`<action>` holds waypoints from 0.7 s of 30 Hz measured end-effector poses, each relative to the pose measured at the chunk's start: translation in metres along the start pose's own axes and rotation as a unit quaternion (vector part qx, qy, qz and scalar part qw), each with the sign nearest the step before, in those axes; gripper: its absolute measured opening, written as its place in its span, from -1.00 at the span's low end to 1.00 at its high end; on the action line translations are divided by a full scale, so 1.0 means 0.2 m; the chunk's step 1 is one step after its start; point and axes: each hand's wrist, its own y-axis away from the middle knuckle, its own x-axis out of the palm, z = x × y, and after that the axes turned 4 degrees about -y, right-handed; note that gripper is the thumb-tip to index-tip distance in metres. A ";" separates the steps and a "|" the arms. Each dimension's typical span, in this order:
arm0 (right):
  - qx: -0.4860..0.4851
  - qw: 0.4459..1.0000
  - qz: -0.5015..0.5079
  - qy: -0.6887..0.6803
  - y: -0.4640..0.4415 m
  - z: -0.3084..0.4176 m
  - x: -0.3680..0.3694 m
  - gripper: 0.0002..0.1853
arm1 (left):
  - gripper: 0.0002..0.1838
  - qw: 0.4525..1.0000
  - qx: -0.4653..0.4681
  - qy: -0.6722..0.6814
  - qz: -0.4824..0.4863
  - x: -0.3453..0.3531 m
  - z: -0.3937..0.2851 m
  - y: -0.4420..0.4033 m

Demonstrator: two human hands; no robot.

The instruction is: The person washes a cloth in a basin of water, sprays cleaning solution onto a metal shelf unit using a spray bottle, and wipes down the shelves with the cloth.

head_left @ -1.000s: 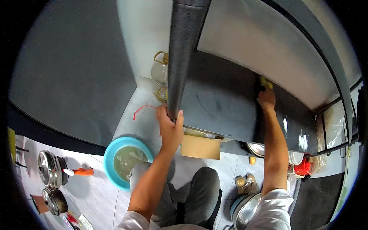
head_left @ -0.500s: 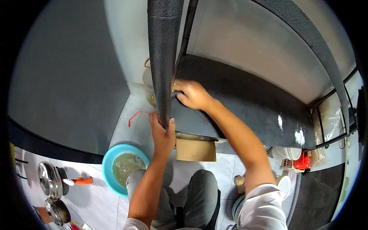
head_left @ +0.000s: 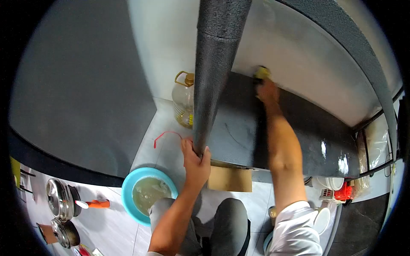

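Observation:
My left hand [head_left: 196, 166] is closed around the lower part of a dark grey padded post [head_left: 215, 81], at the front left corner of a black shelf [head_left: 239, 121]. At the back of that shelf, where it meets the pale back panel [head_left: 307, 64], my right hand [head_left: 267, 91] grips a small yellow and dark sponge [head_left: 263, 72], slightly blurred. A wet-looking dark streak runs over the shelf below it. White smears [head_left: 342, 164] mark the shelf's right end. A red cord [head_left: 164, 134] hangs beside my left hand.
A blue basin [head_left: 128, 205] of cloudy water stands on the floor at my left knee. Behind the post is an oil jug [head_left: 183, 102]. A cardboard box [head_left: 230, 179] sits beneath the shelf front. Lidded pots [head_left: 57, 198] and an orange-handled tool [head_left: 98, 203] lie left.
My right hand has moved from beside the post to the back of the shelf, carrying the sponge. My left hand keeps its hold on the post. The view has shifted slightly.

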 end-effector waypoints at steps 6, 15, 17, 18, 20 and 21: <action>-0.173 0.978 0.087 -0.073 0.02 0.57 0.18 -0.54 | -0.57 0.999 0.032 0.007 -0.005 0.00 0.04 0.00; -0.223 0.894 0.214 -0.324 0.61 0.55 -0.22 -0.48 | -0.64 0.999 0.054 0.009 -0.004 0.00 0.00 -0.02; -0.091 0.896 0.206 -0.383 0.62 0.52 -0.27 -0.53 | -0.65 0.997 0.071 -0.010 0.003 -0.01 -0.02 -0.04; 0.006 0.899 0.155 -0.409 0.62 0.52 -0.30 -0.53 | -0.66 0.997 0.077 -0.020 0.006 -0.02 -0.02 -0.03; 0.148 0.815 0.095 -0.552 0.60 0.52 -0.36 -0.51 | -0.67 0.998 0.069 -0.008 -0.003 -0.01 0.02 -0.02; 0.045 0.828 0.042 -0.558 0.61 0.55 -0.37 -0.51 | -0.67 0.998 0.068 -0.002 -0.007 0.00 0.04 -0.02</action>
